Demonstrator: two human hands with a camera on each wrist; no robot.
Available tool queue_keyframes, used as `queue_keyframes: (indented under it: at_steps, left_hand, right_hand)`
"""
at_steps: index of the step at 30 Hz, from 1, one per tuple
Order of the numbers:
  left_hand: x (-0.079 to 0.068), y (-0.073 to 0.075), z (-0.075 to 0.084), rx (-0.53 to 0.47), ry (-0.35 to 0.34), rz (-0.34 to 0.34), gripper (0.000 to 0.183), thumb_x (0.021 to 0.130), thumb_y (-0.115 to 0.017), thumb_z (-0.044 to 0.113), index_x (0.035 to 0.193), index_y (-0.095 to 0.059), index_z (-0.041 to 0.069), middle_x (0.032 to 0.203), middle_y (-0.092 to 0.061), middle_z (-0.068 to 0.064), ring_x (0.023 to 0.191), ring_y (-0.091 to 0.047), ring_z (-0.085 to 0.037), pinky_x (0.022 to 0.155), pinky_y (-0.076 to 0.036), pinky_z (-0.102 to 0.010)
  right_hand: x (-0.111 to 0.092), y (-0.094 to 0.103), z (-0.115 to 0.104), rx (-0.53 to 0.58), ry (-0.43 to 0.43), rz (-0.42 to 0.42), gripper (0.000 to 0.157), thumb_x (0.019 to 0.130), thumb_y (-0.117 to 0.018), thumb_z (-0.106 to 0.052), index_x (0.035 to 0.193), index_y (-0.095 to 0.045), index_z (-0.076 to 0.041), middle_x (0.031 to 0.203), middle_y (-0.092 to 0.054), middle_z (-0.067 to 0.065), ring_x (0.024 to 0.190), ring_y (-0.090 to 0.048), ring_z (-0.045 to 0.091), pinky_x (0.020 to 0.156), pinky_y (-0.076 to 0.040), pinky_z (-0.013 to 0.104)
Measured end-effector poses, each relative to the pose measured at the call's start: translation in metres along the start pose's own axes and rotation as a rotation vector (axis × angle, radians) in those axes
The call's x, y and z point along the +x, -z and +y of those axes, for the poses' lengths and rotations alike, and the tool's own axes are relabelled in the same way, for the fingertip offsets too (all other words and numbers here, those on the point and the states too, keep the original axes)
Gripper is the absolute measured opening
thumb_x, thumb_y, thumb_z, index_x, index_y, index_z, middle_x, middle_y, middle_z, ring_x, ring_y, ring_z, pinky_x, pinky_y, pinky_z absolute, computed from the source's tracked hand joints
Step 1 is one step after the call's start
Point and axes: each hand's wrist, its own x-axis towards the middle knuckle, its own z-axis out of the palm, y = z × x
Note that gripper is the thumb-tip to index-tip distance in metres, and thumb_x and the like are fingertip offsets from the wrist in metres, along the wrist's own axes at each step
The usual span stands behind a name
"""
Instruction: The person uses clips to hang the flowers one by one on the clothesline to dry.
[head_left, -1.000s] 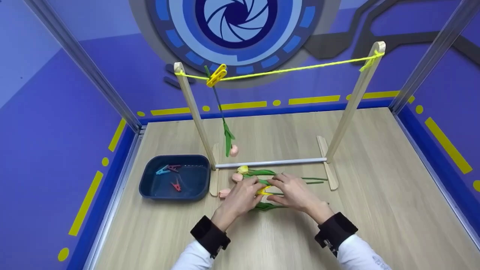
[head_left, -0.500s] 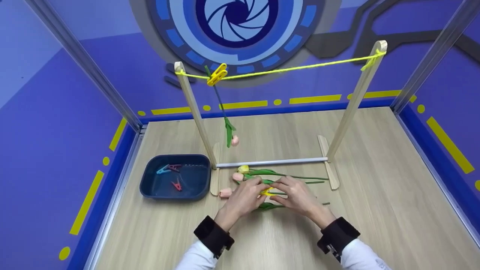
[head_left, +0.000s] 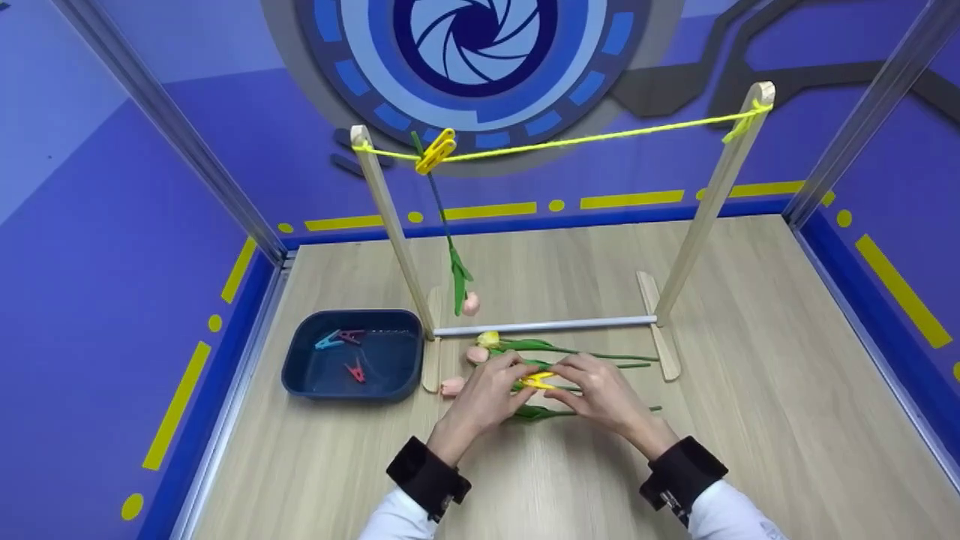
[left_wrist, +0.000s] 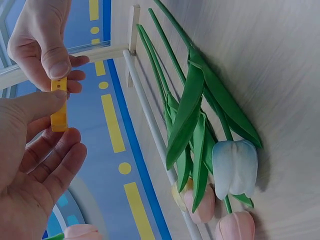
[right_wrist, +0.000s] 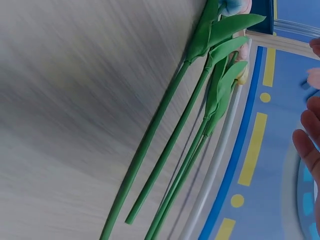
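Observation:
Both hands meet in the middle, over tulips on the table. Thumb and fingers of my left hand (head_left: 484, 394) pinch one end of a yellow clothespin (left_wrist: 59, 120). The other end is pinched by my right hand (head_left: 604, 394); in the right wrist view only its fingertips (right_wrist: 307, 142) show at the edge. Beneath lie a yellow tulip (head_left: 488, 339), two pink tulips (left_wrist: 235, 227) and a blue tulip (left_wrist: 235, 167), stems pointing right. Another pink tulip (head_left: 470, 303) hangs head down from a yellow cord (head_left: 570, 140), held by a second yellow clothespin (head_left: 435, 152).
Two wooden posts (head_left: 705, 217) carry the cord, and a white rod (head_left: 547, 325) joins their feet behind the tulips. At left stands a dark blue tub (head_left: 296, 379) with a light blue clothespin (head_left: 328, 340) and two reddish ones inside. Printed walls enclose the table.
Both hands have shifted slightly to the right with the yellow clothespin between them, and more of it shows now. The hanging tulip sways a little up and down.

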Motion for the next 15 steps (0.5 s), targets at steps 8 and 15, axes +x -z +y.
queue_keyframes:
  at_steps: [8,15]
  left_hand:
    - [-0.010,0.002,-0.009,-0.020,0.061,0.017,0.033,0.089,-0.075,0.026,0.117,-0.072,0.010,0.102,-0.067,-0.002,0.087,-0.064,-0.012,0.073,-0.054,-0.024]
    - [-0.019,-0.007,-0.014,-0.016,0.110,-0.041,0.032,0.091,-0.072,0.030,0.116,-0.073,0.011,0.096,-0.068,-0.002,0.082,-0.061,-0.010,0.067,-0.050,-0.021]
  right_hand:
    - [-0.003,0.010,0.007,0.000,-0.039,0.034,0.033,0.075,-0.086,-0.023,0.101,-0.076,-0.006,0.091,-0.071,0.002,0.079,-0.067,0.014,0.065,-0.055,0.026]
    - [-0.004,0.019,0.016,0.006,0.006,0.131,0.034,0.067,-0.089,-0.013,0.096,-0.076,-0.003,0.088,-0.070,0.004,0.075,-0.065,0.014,0.063,-0.052,0.025]
